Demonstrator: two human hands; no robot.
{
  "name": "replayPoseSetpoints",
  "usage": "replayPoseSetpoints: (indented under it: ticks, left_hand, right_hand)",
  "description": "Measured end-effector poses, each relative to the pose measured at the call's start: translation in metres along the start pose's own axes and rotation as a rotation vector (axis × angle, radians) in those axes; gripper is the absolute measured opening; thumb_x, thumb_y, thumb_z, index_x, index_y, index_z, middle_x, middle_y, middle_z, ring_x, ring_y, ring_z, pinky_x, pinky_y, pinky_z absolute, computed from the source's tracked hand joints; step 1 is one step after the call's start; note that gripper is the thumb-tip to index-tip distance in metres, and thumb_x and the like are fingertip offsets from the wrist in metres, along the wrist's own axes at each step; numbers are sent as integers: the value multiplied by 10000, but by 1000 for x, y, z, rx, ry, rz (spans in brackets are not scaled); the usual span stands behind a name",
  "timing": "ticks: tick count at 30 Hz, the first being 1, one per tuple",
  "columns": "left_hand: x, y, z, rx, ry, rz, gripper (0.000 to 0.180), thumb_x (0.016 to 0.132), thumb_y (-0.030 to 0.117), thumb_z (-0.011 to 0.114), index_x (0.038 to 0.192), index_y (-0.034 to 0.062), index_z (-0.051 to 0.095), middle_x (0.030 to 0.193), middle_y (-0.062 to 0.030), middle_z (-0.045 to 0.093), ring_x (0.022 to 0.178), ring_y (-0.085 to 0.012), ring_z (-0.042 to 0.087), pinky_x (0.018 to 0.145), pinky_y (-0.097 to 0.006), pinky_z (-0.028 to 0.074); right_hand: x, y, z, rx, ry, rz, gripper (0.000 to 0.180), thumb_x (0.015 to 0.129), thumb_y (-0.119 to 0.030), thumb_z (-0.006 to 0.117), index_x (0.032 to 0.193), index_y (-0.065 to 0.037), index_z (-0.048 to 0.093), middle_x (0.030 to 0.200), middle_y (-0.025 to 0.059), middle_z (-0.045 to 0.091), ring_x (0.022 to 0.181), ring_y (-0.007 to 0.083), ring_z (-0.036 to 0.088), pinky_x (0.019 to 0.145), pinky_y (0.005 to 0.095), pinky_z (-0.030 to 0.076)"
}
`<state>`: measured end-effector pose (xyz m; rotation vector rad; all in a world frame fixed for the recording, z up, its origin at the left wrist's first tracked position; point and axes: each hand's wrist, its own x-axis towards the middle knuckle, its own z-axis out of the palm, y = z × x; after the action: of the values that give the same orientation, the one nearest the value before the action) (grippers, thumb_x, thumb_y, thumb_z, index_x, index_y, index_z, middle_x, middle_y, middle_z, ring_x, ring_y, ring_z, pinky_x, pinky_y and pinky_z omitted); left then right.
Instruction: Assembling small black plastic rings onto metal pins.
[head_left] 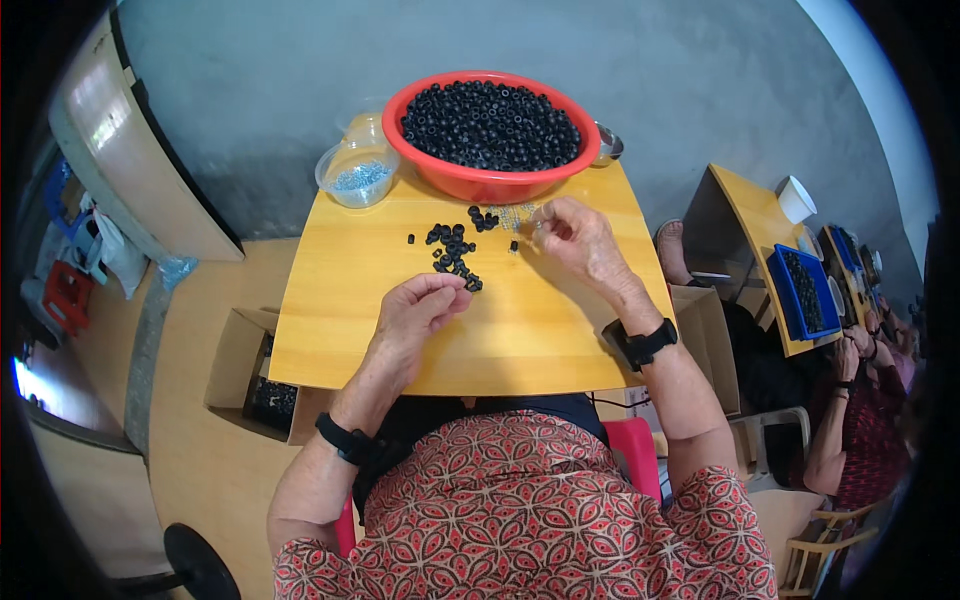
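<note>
My left hand [422, 303] is closed in a pinch at the near edge of a loose group of small black round pieces [452, 240] on the table. What its fingertips hold, if anything, is hidden. Farther right, my right hand [582, 246] is also pinched, beside a scatter of tiny silvery pieces [508, 218]; its fingertips hold something too small to name. One separate black piece [514, 246] stands just left of that hand. A big red basin [490, 187] heaped with the same black pieces [490, 125] is behind both hands.
A clear plastic tub [348, 196] of small silvery pieces stands left of the basin, a metal bowl [608, 145] right of it. Cardboard boxes [232, 365] flank the wooden table [350, 345]. At the right, another person's hands [850, 350] are near a blue tray [797, 310].
</note>
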<state>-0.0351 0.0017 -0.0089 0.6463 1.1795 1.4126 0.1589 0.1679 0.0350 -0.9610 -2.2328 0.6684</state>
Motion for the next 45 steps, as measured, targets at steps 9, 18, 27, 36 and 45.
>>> replayPoseSetpoints:
  ticks: [9, 18, 27, 36, 45]
  left_hand:
    - [8, -18, 1, 113, -47, 123, 178, 951, 62, 581, 1099, -22, 633, 1059, -96, 664, 1008, -169, 647, 945, -286, 519]
    - [5, -19, 3, 210, -56, 168, 184, 949, 43, 560, 1102, -30, 633, 1058, -94, 660, 1016, -168, 642, 943, -284, 516]
    - [4, -17, 0, 127, -39, 137, 178, 942, 78, 590, 1085, -8, 650, 1038, -76, 672, 982, -158, 653, 879, -273, 515]
    - [13, -3, -1, 140, -40, 194, 169, 937, 58, 592, 1081, -2, 657, 983, -82, 694, 942, -139, 657, 860, -256, 513]
    - [67, 21, -2, 869, 131, 406, 153, 878, 56, 628, 1002, -4, 693, 879, -88, 714, 820, -164, 681, 766, -276, 529]
  right_hand:
    - [-16, 40, 15, -118, -229, 34, 227, 768, -62, 681, 987, -4, 682, 863, 156, 653, 796, 284, 647, 751, 378, 523]
    - [-4, 60, -1, -122, -2, 17, 183, 778, -118, 646, 911, -12, 713, 875, 212, 681, 814, 351, 662, 769, 418, 528]
    - [11, 46, 27, -331, -88, -40, 145, 775, -139, 641, 814, -4, 676, 911, 232, 653, 883, 389, 643, 800, 467, 516]
    - [5, 45, 21, -383, -116, -102, 109, 753, -86, 611, 804, -13, 675, 855, 218, 669, 832, 400, 651, 781, 467, 526]
    - [-1, 47, 15, -297, -107, -77, 97, 747, -62, 600, 797, 4, 650, 799, 216, 669, 783, 400, 654, 720, 463, 526]
